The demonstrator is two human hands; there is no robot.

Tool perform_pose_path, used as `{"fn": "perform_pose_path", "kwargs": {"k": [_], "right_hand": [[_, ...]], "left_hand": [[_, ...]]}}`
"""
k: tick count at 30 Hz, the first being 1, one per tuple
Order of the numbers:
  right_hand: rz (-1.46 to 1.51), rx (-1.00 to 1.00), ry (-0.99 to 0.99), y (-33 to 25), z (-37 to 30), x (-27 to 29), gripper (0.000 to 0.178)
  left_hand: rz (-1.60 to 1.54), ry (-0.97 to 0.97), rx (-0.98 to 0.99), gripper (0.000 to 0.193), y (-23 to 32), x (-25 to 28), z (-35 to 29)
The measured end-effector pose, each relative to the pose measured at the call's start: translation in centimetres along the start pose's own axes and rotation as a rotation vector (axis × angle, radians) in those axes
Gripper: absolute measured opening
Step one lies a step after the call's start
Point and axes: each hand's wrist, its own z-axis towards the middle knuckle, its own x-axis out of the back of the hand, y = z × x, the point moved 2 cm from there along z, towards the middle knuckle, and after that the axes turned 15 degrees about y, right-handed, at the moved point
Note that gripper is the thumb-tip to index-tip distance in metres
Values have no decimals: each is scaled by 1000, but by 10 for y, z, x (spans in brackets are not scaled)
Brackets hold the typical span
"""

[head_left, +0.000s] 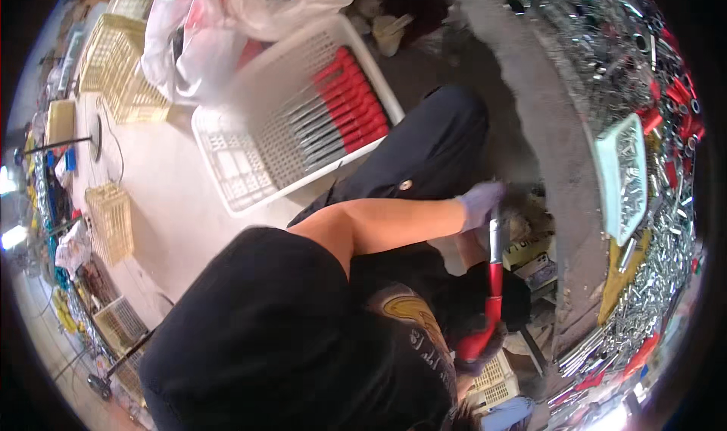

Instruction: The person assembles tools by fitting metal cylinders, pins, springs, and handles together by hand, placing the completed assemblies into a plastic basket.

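Observation:
A red-handled tool [495,279] with a silver shaft stands nearly upright to the right of my lap. Its lower, bent red end is in my right hand [478,355], which wears a dark glove and is closed round it. My left hand [481,205], in a pale purple glove, is curled right at the top of the silver shaft. The fingertips there are blurred, and what they pinch is hidden. Left of my knee, several similar red-handled tools [352,101] lie in a row in a white plastic basket [284,192].
At the right, a bench [556,173] carries heaped silver metal parts [651,302], red pieces and a pale blue tray [607,170]. White plastic bags [182,41] lie beside the basket. Cream baskets [112,223] stand at the left, and another small basket [494,385] sits below my right hand.

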Motion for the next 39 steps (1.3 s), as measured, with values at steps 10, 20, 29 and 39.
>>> {"fn": "perform_pose_path", "kwargs": {"k": [10,20,29,39], "right_hand": [[226,-250,-545,-26,-83,-140,34],[-605,504,-521,21,-105,-270,42],[-733,725,-413,2,-80,-264,22],[-922,787,-472,20,-94,-266,20]], "left_hand": [[-1562,364,943,24,123,135,94],[-659,610,606,35,64,344,32],[1051,130,480,47,-131,489,-78],[1166,-402,1101,53,-210,476,-265]]}}
